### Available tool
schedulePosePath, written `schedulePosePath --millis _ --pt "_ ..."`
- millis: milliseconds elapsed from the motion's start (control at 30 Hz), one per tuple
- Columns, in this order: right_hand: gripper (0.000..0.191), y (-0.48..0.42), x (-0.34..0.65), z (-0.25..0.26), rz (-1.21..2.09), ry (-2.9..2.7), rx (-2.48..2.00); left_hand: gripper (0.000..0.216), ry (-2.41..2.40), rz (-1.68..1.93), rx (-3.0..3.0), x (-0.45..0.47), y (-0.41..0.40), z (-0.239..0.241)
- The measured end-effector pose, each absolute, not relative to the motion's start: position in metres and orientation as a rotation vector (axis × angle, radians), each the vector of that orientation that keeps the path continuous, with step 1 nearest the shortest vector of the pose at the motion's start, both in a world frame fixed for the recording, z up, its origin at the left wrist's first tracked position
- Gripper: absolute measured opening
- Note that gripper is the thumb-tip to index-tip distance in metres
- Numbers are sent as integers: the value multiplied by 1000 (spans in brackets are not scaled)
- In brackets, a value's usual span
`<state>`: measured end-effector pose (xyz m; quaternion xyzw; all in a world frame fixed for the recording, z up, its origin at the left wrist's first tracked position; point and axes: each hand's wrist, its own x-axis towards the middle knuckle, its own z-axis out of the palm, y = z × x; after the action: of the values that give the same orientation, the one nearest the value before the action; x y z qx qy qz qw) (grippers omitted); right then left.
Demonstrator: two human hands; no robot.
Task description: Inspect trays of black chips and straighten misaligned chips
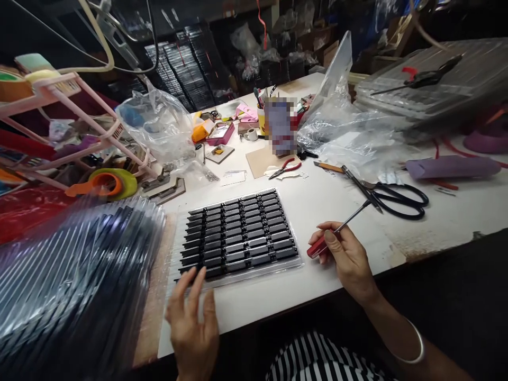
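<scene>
A clear plastic tray [297, 261] filled with rows of black components [240, 233] lies on the white table in front of me. My left hand [193, 320] hovers at the tray's near left corner, fingers stretched out and apart, holding nothing. My right hand [346, 256] rests on the table just right of the tray, fingers closed round a red-handled screwdriver [337, 231] whose thin metal shaft points up and to the right.
A blurred stack of plastic-wrapped trays [67, 280] fills the left foreground. Black scissors [391, 197] lie to the right, small red pliers [286, 168] behind the tray, a tape roll [113, 183] at left. Plastic bags [349, 132], a pink rack [79, 114] and clutter crowd the back.
</scene>
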<state>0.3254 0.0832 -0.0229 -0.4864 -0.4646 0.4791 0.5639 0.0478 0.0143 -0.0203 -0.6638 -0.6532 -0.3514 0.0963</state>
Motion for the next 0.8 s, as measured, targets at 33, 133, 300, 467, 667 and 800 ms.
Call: schedulePosePath --millis 33,133,300,467,667,800 --pt "23 83 326 -23 1131 -1096 -1145 46 -1991 -1060 -1866 41 15 -19" --pt "24 83 326 -21 1131 -1101 -1160 43 -2190 -1041 -1675 21 17 -18" --pt "27 82 325 -21 1116 -1096 -1210 41 -2335 -1147 -1681 9 15 -25" --pt "34 82 324 -19 1122 -1124 -1277 39 -2299 -1167 -1714 17 13 -28" --pt "49 78 321 -14 1120 -1187 -1387 37 -2202 -1207 -1658 5 14 -33" --pt "55 87 328 -21 1146 -1289 -1390 36 -2218 -1202 -1624 -10 14 -36"
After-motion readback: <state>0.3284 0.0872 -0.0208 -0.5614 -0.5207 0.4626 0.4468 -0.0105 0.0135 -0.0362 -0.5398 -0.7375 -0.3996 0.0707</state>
